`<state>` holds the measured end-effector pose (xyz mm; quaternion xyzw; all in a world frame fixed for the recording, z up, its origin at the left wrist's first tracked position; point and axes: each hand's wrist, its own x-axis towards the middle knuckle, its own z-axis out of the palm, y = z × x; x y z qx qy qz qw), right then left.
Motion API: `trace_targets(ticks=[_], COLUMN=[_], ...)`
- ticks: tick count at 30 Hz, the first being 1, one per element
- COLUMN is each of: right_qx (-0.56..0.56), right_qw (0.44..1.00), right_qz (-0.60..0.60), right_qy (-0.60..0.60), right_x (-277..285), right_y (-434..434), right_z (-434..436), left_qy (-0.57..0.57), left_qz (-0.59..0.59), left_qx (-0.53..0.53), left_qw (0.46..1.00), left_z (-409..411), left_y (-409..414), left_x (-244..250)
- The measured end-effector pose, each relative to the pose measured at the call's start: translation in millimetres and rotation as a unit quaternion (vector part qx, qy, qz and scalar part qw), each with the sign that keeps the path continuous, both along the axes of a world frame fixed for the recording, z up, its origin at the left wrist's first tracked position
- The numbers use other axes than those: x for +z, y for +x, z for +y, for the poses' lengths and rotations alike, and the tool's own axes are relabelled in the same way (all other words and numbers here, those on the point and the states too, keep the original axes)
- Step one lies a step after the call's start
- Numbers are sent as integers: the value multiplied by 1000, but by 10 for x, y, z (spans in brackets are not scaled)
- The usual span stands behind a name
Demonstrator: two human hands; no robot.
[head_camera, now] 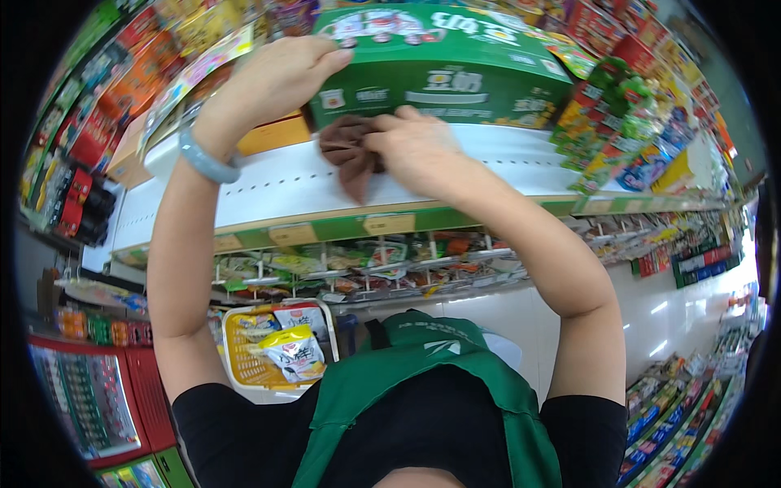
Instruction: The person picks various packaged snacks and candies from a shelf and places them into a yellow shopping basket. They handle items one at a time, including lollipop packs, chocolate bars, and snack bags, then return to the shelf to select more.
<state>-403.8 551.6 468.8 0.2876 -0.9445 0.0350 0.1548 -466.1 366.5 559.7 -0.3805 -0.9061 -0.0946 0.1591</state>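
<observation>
A large green carton of soy milk (451, 91) stands on a white metal shelf (274, 177). At its upper left corner is my left hand (287, 76), its fingers bent against the carton's edge, with a pale bangle on the wrist. My right hand (415, 146) holds a crumpled brown cloth (351, 149) just in front of the carton's lower front edge, over the shelf. Part of the cloth hangs down towards the shelf's front edge. My left fingertips are partly hidden from view.
Snack packets (610, 128) stand right of the carton, and an orange box (274, 135) is on its left. Price tags line the green shelf edge (341, 229). Bagged goods hang below. A yellow basket (229, 348) with snack bags is lower left; a red cooler (143, 390) stands farther left.
</observation>
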Motion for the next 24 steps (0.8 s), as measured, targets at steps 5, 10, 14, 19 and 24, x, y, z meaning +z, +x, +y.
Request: trace_targets(ticks=[5, 10, 14, 19, 24], right_qx=[-189, -107, -201, -147, -177], right_qw=[981, 992, 971, 984, 959], right_qz=[-37, -2, -105, 55, 193], right_qy=[-8, -71, -72, -81, -106], right_x=[114, -85, 36, -206, -126], right_y=[349, 385, 523, 813, 1201], right_z=[1006, 713, 968, 1290, 1259], left_qy=[-78, 70, 41, -19, -55], left_qz=[38, 91, -40, -139, -91], left_qx=[72, -99, -158, -136, -94], left_qw=[994, 988, 986, 981, 990], left_z=[331, 1451, 1895, 1892, 1566], left_y=[104, 351, 607, 502, 561], left_x=[145, -12, -181, -382, -636])
